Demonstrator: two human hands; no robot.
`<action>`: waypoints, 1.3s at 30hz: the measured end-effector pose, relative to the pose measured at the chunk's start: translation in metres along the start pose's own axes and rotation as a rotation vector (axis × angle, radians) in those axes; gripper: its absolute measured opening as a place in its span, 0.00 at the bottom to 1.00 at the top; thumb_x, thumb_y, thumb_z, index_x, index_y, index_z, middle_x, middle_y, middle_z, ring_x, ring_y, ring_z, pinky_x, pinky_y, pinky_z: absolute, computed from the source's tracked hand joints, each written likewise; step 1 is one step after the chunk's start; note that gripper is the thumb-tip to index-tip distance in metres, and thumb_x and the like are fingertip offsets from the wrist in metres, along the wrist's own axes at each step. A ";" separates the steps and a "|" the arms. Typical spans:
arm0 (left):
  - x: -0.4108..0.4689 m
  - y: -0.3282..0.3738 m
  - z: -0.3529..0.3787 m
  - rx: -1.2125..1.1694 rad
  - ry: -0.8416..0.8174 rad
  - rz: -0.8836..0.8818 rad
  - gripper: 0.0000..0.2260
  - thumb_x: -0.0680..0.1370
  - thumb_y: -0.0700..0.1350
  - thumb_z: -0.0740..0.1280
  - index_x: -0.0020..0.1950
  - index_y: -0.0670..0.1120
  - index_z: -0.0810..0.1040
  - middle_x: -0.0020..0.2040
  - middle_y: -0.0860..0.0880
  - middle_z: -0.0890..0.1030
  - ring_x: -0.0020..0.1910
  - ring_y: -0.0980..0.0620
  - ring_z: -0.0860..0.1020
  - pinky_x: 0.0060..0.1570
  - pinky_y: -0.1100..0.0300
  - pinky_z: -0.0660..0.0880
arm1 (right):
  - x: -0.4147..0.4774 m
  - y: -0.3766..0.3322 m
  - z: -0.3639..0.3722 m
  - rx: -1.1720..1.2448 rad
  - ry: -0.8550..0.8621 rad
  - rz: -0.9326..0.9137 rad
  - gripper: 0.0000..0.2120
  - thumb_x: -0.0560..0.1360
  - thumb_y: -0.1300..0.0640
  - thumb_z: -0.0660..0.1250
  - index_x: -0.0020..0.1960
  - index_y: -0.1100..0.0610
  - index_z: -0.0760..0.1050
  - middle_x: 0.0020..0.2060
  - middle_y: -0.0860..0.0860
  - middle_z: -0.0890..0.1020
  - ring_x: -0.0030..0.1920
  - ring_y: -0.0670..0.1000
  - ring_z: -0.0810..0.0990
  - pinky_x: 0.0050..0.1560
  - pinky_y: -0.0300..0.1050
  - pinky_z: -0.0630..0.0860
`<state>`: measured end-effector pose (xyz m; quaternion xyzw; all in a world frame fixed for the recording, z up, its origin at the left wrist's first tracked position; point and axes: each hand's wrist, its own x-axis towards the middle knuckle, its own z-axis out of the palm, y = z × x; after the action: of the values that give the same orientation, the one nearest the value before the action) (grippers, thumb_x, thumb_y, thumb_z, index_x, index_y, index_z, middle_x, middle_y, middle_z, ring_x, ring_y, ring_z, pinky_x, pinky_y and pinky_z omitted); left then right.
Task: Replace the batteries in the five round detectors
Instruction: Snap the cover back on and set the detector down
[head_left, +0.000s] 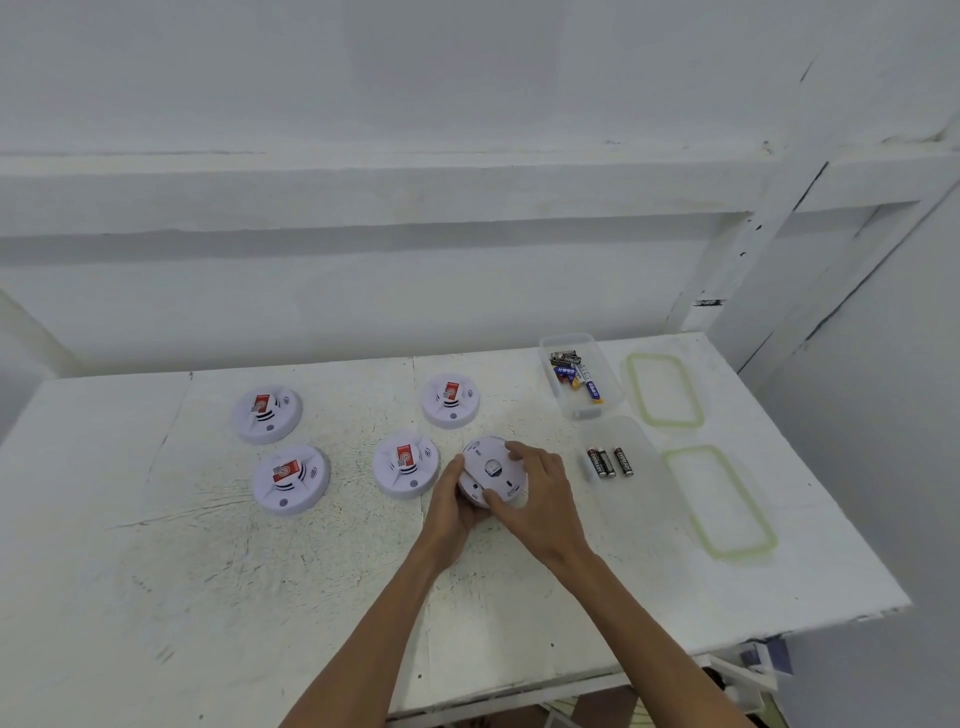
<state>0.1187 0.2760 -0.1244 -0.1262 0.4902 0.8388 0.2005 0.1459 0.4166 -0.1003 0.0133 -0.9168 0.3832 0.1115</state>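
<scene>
Several round white detectors lie on the white table (156, 571). One detector (491, 470) is turned back side up and tilted, held between both hands. My left hand (452, 506) grips its left and lower edge; my right hand (535, 499) lies over its right side with the thumb on the rim. The others rest face up with red labels: back left (266, 414), front left (291, 479), middle (405, 464) and back middle (450, 400). Three black batteries (609, 461) lie in a clear container (631, 499) right of my hands.
A second clear container (608, 395) with several mixed batteries (575, 373) stands at the back right. Two green-rimmed lids lie at the table's right side, one far (636, 410) and one near (701, 540). A white wall and ledge rise behind the table.
</scene>
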 end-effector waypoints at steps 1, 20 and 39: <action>0.000 0.000 0.000 -0.001 0.001 0.003 0.21 0.88 0.53 0.52 0.71 0.44 0.76 0.64 0.40 0.83 0.64 0.40 0.82 0.53 0.48 0.83 | 0.002 0.000 0.000 0.004 -0.007 0.011 0.33 0.70 0.43 0.72 0.71 0.52 0.68 0.60 0.45 0.75 0.60 0.47 0.69 0.57 0.44 0.74; 0.006 -0.008 -0.008 0.058 0.015 0.044 0.19 0.86 0.50 0.61 0.73 0.42 0.73 0.67 0.39 0.82 0.65 0.37 0.81 0.57 0.40 0.81 | -0.010 0.014 0.003 0.232 -0.099 0.167 0.37 0.67 0.41 0.78 0.71 0.53 0.70 0.64 0.46 0.78 0.58 0.42 0.79 0.55 0.36 0.79; 0.010 -0.007 0.002 0.030 0.108 0.055 0.19 0.85 0.51 0.65 0.67 0.38 0.74 0.62 0.40 0.84 0.61 0.38 0.84 0.52 0.42 0.83 | -0.014 0.016 0.007 0.312 0.008 0.259 0.33 0.62 0.41 0.81 0.62 0.50 0.75 0.58 0.43 0.80 0.53 0.42 0.81 0.50 0.41 0.81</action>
<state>0.1126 0.2826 -0.1332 -0.1546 0.5160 0.8286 0.1527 0.1559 0.4222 -0.1196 -0.0892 -0.8400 0.5316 0.0613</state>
